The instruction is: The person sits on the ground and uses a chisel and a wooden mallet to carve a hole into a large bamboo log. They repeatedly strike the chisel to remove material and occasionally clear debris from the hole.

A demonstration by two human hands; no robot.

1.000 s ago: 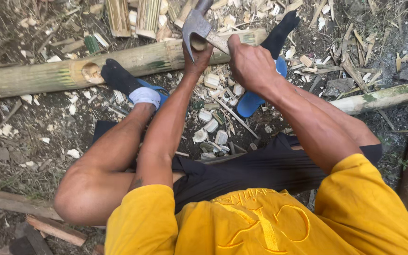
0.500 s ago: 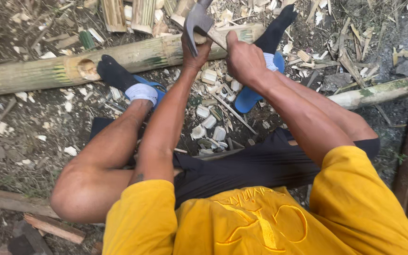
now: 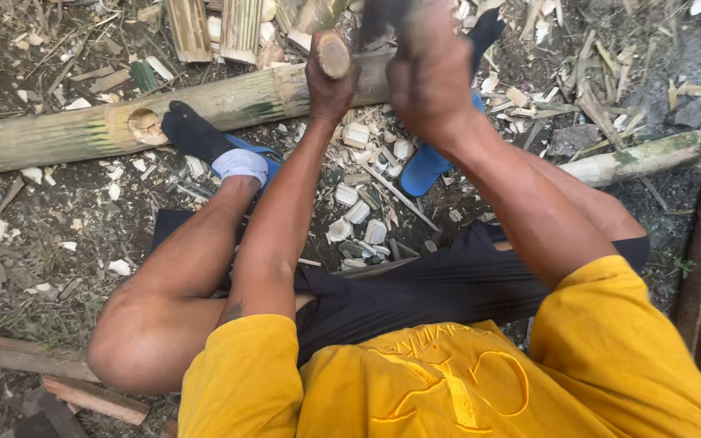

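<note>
Both arms stretched forward and raised — left hand (image 3: 330, 81) fisted tight, right hand (image 3: 430, 77) clenched just beside it, blurred, wrists straight, elbows slightly bent.

A wooden tool handle (image 3: 334, 53), round and pale at its cut end, points up toward the camera just in front of the bamboo pole (image 3: 204, 109). The pole, long and green (one hole cut in its side), lies flat on the dirt.
</note>
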